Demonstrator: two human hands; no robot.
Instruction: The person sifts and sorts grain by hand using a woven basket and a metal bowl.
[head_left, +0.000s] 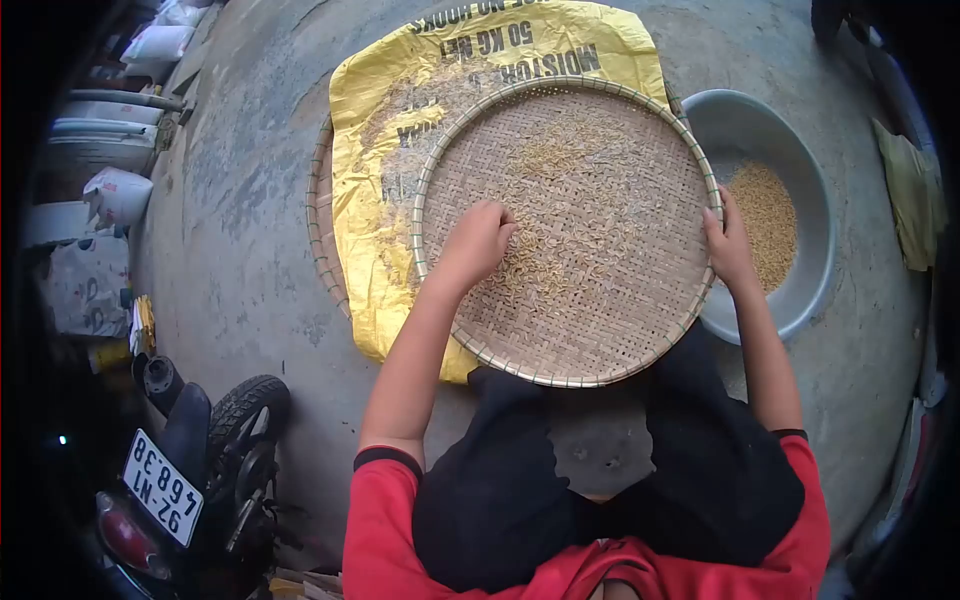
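Observation:
A round woven winnowing tray (620,340) rests across my knees, with unhusked grains (545,255) scattered over its middle and upper part. My left hand (482,240) is over the left side of the tray, its fingers curled closed at the grains; what they hold, if anything, is hidden. On the right, my right hand (730,243) grips the tray's rim, thumb on the inside edge. Beneath the tray lies a yellow sack (362,250) with dark printing and loose chaff on it. Part of a second woven tray (322,220) shows under the sack.
A grey metal basin (815,180) holding a heap of grain (768,225) stands at the right, close to my right hand. A motorbike (190,450) is parked at the lower left. White sacks (100,280) line the left side of the concrete floor (230,200).

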